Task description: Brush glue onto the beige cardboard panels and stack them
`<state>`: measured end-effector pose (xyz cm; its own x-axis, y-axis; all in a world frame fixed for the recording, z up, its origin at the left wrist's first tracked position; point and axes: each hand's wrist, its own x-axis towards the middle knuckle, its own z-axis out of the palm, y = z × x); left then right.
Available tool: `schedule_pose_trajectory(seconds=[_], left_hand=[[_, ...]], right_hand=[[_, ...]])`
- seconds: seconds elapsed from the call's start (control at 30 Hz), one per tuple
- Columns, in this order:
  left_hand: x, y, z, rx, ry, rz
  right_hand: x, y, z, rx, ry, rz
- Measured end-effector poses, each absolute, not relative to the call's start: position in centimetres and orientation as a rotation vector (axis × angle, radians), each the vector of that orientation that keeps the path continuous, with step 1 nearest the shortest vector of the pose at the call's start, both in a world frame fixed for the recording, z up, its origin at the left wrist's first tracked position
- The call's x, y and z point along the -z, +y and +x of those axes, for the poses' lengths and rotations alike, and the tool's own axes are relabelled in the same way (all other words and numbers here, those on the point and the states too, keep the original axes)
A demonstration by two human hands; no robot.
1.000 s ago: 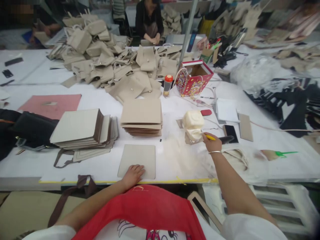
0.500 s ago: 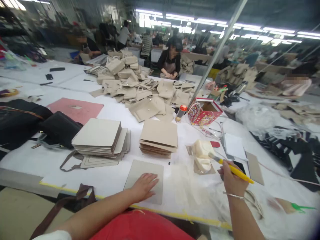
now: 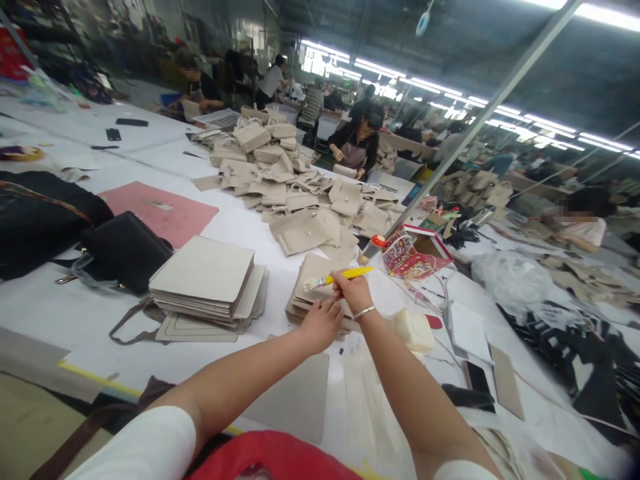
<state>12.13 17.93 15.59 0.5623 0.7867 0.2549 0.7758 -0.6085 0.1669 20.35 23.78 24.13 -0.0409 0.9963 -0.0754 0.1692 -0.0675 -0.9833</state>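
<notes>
In my right hand (image 3: 351,291) is a paintbrush with a yellow handle (image 3: 357,272) and pale bristles (image 3: 314,284). The brush is over the stack of beige panels (image 3: 311,268), its bristles pointing left. My left hand (image 3: 323,327) lies at the near edge of that stack, fingers stretched over it; whether they lift a panel I cannot tell. Under my left forearm a single grey-beige panel (image 3: 300,400) lies flat on the white table. A taller stack of light panels (image 3: 205,270) stands to the left.
A cream-coloured tub (image 3: 414,329) sits right of my forearm. Behind are a red patterned box (image 3: 413,257), an orange-capped jar (image 3: 379,241) and a heap of beige bags (image 3: 280,160). A black bag (image 3: 127,250) and pink sheet (image 3: 170,213) lie left. A co-worker (image 3: 355,143) is across the table.
My right hand has carried the brush from beside the tub leftward to the beige stack. My left hand has moved from the single panel forward to the stack's near edge. The view has tilted.
</notes>
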Motion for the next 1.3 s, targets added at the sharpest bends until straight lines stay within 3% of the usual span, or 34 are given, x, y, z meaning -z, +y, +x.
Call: schedule_pose_trajectory(seconds=[0.3,0.47,0.67,0.87,1.03,1.3], left_hand=[[-17.5,20.1,8.6,-0.563,1.36,2.691],[-19.0,23.5,4.6,-0.298,1.413,2.628],[-20.6,25.0,3.3,-0.095,1.302,2.653],[-20.0,25.0,5.3,-0.235,1.238,2.851],[-19.3,24.6,9.4,-0.103,1.232,2.879],[-22.3,25.9,9.6,-0.089,1.153,2.674]], right_hand=[[-25.6,24.3,23.4,-1.065,-1.135,-1.231],[-26.0,21.9,28.9,-0.897,-1.115,-1.259],[-24.6,18.2,32.8,-0.761,-1.165,-1.366],[-23.2,16.4,35.4,-0.597,-1.235,-1.381],[-21.6,15.2,36.7,-0.498,-1.468,-1.539],[-18.7,13.2,37.2,-0.432,-1.659,-1.669]])
